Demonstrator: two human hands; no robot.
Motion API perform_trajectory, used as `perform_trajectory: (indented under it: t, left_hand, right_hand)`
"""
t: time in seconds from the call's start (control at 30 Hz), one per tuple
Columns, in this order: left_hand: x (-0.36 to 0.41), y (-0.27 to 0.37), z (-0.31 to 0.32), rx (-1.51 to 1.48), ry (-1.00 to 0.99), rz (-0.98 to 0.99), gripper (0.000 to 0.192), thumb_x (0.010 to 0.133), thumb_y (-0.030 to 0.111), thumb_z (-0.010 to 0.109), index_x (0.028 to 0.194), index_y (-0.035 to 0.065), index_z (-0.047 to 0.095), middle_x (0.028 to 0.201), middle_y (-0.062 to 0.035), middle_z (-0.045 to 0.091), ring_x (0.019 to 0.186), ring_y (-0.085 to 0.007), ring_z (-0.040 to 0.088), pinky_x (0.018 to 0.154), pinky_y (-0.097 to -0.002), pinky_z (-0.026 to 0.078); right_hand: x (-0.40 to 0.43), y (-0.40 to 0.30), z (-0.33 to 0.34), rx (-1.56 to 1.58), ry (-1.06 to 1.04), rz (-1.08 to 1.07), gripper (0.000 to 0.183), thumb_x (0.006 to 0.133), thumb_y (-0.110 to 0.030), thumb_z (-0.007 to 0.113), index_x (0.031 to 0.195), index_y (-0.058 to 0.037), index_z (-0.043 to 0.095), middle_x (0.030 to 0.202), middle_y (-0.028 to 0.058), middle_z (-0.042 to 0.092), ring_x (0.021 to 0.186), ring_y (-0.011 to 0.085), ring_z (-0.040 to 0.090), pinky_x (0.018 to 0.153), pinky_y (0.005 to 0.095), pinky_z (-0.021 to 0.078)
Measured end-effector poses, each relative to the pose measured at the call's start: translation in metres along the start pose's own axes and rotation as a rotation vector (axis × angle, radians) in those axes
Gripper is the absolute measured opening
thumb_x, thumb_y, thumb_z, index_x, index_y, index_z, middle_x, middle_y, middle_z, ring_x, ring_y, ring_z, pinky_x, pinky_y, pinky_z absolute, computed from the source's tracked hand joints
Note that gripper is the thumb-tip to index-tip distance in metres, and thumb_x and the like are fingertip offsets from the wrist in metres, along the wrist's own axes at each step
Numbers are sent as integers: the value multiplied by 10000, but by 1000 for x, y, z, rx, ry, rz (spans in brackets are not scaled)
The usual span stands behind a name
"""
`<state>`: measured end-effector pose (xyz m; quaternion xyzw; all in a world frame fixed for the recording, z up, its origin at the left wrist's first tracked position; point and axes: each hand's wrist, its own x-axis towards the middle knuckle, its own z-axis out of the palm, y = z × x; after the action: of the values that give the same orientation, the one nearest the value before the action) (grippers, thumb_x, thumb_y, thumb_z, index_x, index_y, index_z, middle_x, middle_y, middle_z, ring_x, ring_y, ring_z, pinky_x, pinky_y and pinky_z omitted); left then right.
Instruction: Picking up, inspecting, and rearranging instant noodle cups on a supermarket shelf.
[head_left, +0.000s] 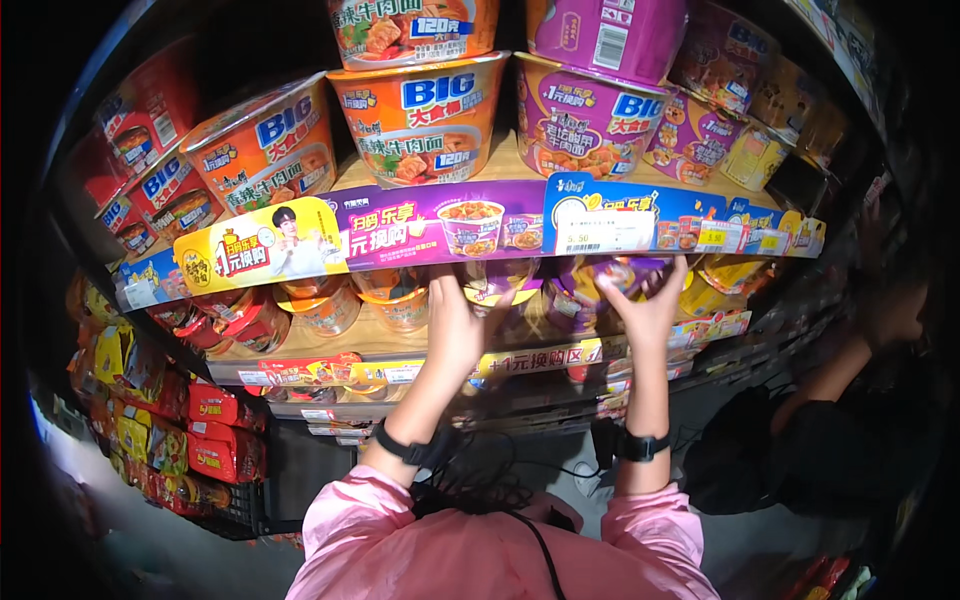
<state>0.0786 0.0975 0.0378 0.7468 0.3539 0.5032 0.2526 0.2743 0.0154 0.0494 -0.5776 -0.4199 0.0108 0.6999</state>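
Observation:
My right hand (646, 307) holds a tilted purple instant noodle cup (626, 274) on the lower shelf, thumb at its left and fingers at its right. To the left, my left hand (457, 326) reaches in under the printed shelf strip (450, 225). Its thumb is in front of a purple and yellow noodle cup (499, 279); the strip hides its fingertips, so a grip on that cup cannot be made out. Orange noodle cups (397, 309) stand left of my left hand. Yellow cups (712, 289) stand right of my right hand.
Large orange noodle tubs (416, 120) and purple tubs (589, 120) are stacked on the shelf above. A lower label strip (540, 360) runs below my hands. Packaged noodles (221, 427) fill a rack at the left. Another person's arm (840, 367) is at the right.

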Motion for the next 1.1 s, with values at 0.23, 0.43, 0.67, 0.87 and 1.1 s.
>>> perform_trajectory:
  t: [0.23,0.43,0.67,0.87,1.1]
  left_hand:
    - [-61,2,7,102,-124,455,674,592,175,711,1167,39,386,1193,-233,375,1083,-376,391,899,-412,350]
    - [-89,23,14,306,-205,856,561,550,339,702,1045,141,527,1193,-156,408,1120,-379,322,875,-549,273]
    - [-104,85,-24,-562,-342,88,1149,354,309,845,1266,5,214,1282,-201,298,1208,-335,300,993,-448,225]
    - [-104,96,-36,-481,-155,360,1324,308,326,876,1316,-29,94,1326,-206,228,1222,-328,283,1002,-416,231]
    - [-110,104,-40,-428,-59,491,1304,321,367,869,1305,-47,121,1331,-220,205,1229,-340,266,1001,-419,230]
  right_hand:
    - [-47,-27,-80,249,-338,31,1071,372,-293,868,1240,-50,290,1214,124,371,1115,231,408,941,351,342]
    - [-72,-41,-95,40,-380,206,904,600,-452,738,1255,10,320,1032,64,518,875,120,488,773,251,393]
    - [-87,-49,-114,443,-710,433,754,633,-111,696,1269,31,318,838,77,594,758,116,567,667,216,427]
    - [-104,-71,-98,630,-648,548,839,586,-167,759,1259,41,303,995,76,580,870,117,572,763,241,436]
    - [-114,-105,-94,793,-411,763,888,568,-187,783,1271,41,289,1121,82,520,1010,138,517,886,272,370]
